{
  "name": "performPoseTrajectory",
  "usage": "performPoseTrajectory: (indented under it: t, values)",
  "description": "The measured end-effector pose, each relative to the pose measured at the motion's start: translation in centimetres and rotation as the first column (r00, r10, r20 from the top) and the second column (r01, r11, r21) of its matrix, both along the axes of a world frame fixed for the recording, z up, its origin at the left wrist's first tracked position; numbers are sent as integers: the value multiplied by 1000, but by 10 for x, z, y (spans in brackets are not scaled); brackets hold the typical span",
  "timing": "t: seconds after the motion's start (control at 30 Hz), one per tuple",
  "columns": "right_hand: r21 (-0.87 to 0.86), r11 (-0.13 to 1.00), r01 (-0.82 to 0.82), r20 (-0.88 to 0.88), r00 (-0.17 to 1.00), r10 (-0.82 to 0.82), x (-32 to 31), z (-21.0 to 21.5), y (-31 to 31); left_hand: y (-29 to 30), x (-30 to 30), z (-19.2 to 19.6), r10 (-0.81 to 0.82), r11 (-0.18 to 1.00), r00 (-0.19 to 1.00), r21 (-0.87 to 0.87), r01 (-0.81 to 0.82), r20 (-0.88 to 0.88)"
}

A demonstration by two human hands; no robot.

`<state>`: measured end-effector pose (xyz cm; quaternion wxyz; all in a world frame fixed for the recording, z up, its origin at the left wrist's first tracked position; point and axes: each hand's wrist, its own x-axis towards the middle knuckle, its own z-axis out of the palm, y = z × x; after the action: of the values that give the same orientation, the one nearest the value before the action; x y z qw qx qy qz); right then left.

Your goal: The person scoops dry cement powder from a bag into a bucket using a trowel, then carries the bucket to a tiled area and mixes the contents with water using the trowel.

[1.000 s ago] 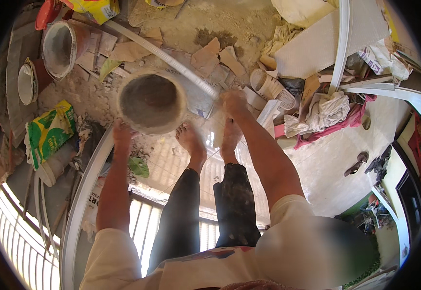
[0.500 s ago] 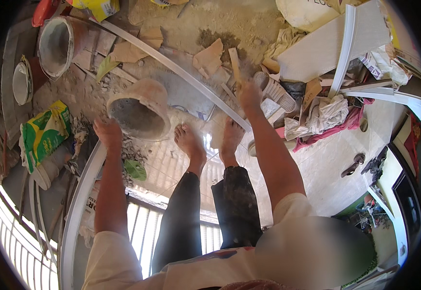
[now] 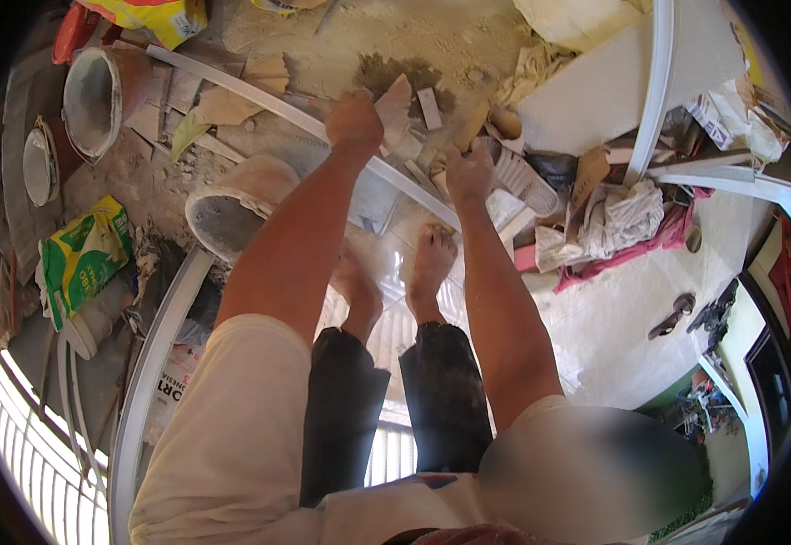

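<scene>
My left hand [image 3: 354,118] reaches down to a pale broken tile shard [image 3: 397,107] on the dusty floor, fingers curled beside it; I cannot see whether it grips. My right hand [image 3: 468,173] hovers lower right, just below a tan wooden piece [image 3: 473,123] and next to a white ribbed object [image 3: 518,177]; its grip is unclear too. A mortar-smeared bucket [image 3: 232,204] rests tilted on the floor left of my left arm, free of both hands. My bare feet [image 3: 432,263] stand on a clear plastic sheet.
A long white strip [image 3: 268,100] runs diagonally under my hands. Another bucket [image 3: 95,95], a green and yellow sack [image 3: 82,259], a yellow sack [image 3: 154,18], crumpled rags [image 3: 622,222], a white board [image 3: 613,82] and curved white trim [image 3: 154,363] crowd the floor.
The bucket, held up in both hands a second ago, went down to the left and now lies on the floor. Both hands have moved forward to the rubble.
</scene>
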<state>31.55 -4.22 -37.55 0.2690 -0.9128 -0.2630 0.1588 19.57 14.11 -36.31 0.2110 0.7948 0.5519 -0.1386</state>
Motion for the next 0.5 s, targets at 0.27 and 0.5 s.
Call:
performPoseTrajectory:
  t: [0.27,0.5]
  values:
    - [-79,968,237,-540,806,-242,-18,105,-38,-109,3,85,77,993,938,-107,-43,338]
    - [-198,965,-173,-320,942,103,-21,173,-57,-164,22,179,481,869,767,-348,-352,425]
